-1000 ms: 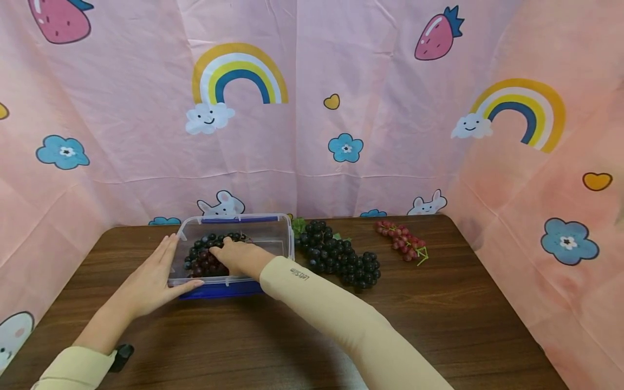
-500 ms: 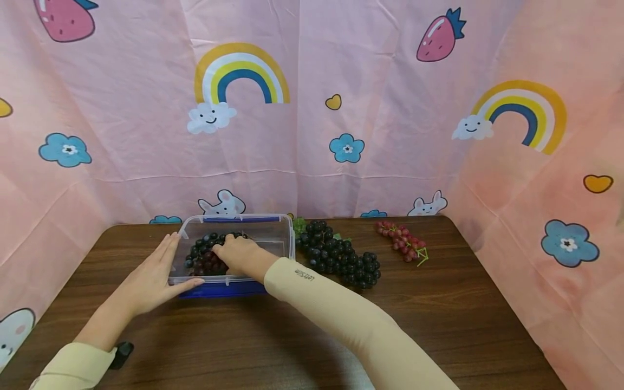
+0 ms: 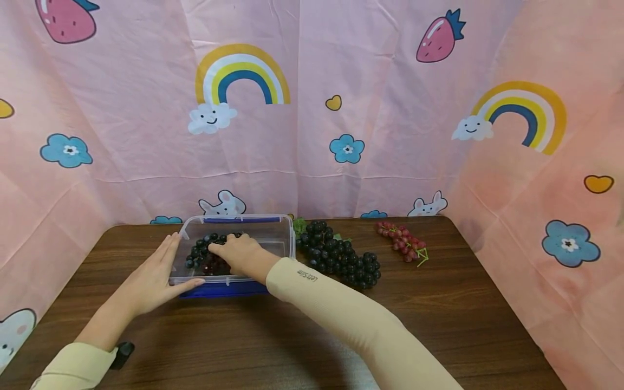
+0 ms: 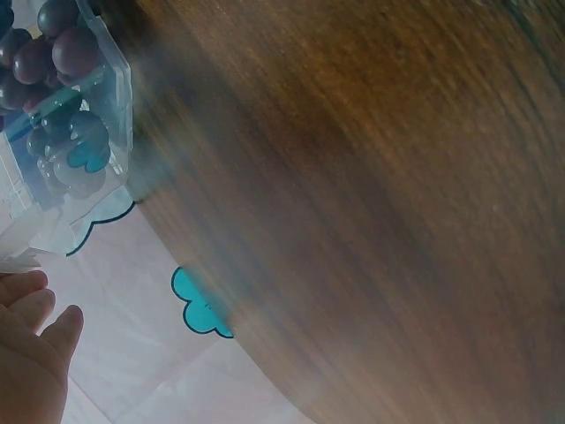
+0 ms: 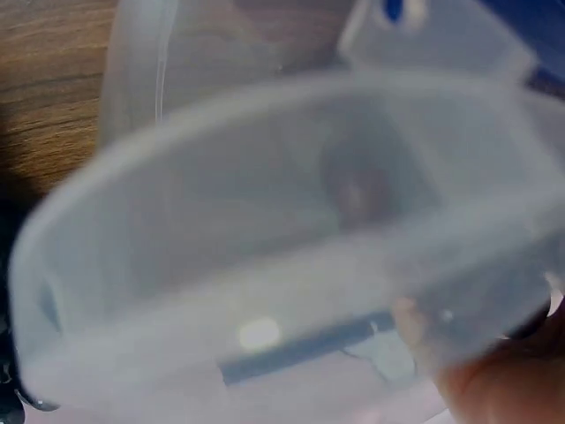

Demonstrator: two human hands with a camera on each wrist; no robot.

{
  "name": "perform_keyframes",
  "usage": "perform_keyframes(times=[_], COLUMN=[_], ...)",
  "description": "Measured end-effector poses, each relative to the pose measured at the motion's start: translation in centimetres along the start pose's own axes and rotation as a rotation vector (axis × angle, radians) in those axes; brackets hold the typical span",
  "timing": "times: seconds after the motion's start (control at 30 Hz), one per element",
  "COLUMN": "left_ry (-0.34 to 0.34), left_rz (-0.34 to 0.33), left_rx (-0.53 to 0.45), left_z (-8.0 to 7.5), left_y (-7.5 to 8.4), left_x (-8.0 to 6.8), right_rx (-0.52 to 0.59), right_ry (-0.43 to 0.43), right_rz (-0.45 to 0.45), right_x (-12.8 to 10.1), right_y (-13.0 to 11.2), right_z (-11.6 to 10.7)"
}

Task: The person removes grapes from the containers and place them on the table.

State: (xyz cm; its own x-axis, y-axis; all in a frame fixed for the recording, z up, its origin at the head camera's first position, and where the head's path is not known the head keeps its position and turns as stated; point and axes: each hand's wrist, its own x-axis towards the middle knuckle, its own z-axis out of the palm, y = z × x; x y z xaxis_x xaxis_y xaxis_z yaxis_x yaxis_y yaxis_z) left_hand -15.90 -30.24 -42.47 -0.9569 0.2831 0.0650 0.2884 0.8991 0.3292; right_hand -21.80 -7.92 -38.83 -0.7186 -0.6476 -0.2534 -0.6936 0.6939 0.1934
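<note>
A clear plastic container (image 3: pixel 244 220) stands on the brown table, with a dark grape bunch (image 3: pixel 199 253) inside it. My right hand (image 3: pixel 236 252) reaches into the container, its fingers bent over that bunch and gripping it. My left hand (image 3: pixel 156 271) lies flat against the container's left wall, with the thumb along the front rim. The left wrist view shows a corner of the container (image 4: pixel 110 97), grapes (image 4: pixel 53 49) behind its wall and my left hand's fingertips (image 4: pixel 35 300). The right wrist view is a blur of the container's rim (image 5: pixel 265 221), with part of my right hand (image 5: pixel 503 380) at the lower right.
A second large dark grape bunch (image 3: pixel 341 259) lies just right of the container, and a small red grape bunch (image 3: pixel 402 241) lies further right. A blue lid (image 3: pixel 219 290) sits under the container. A small black object (image 3: pixel 121 355) lies by my left sleeve. Pink patterned cloth walls surround the table.
My right hand has shifted slightly deeper and to the left over the grapes in the container. My left hand has stayed on the container's side.
</note>
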Motion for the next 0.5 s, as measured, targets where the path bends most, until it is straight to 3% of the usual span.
perform_keyframes(times=[0.5], left_ry=[-0.01], left_rz=[-0.011], left_rx=[-0.01], left_z=[-0.01], left_y=[0.0], left_x=[0.02], right_rx=[0.07], right_ry=[0.076], right_rz=[-0.041], right_x=[-1.0], right_y=[0.36], right_z=[-0.99])
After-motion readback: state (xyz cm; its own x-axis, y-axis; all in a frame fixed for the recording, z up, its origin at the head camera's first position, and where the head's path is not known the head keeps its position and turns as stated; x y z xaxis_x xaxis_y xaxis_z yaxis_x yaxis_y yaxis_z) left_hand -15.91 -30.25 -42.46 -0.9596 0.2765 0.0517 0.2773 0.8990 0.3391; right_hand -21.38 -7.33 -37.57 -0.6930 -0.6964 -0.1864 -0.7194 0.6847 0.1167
